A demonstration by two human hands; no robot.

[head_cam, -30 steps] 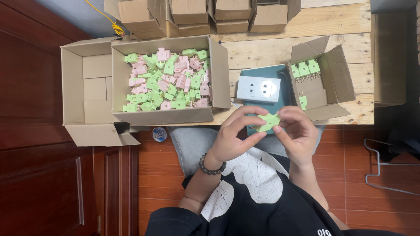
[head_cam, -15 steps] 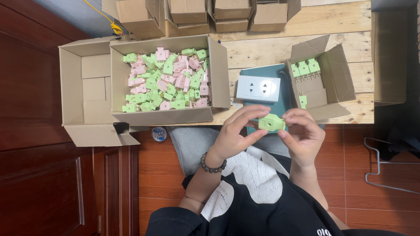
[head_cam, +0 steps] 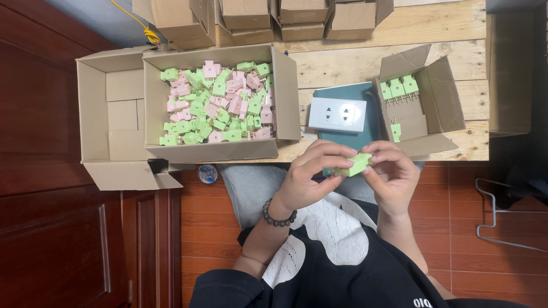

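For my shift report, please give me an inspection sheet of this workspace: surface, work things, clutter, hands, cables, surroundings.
Surface: wooden plank table, bare at the far right.
Work things: green plug held in both hands; big box of green and pink plugs; small box with a few green plugs.
Clutter: white socket on a teal book; empty box; closed boxes at the back.
Hands: left hand and right hand each grip the plug.
Cables: yellow cable.
Surroundings: red tiled floor; wire frame.
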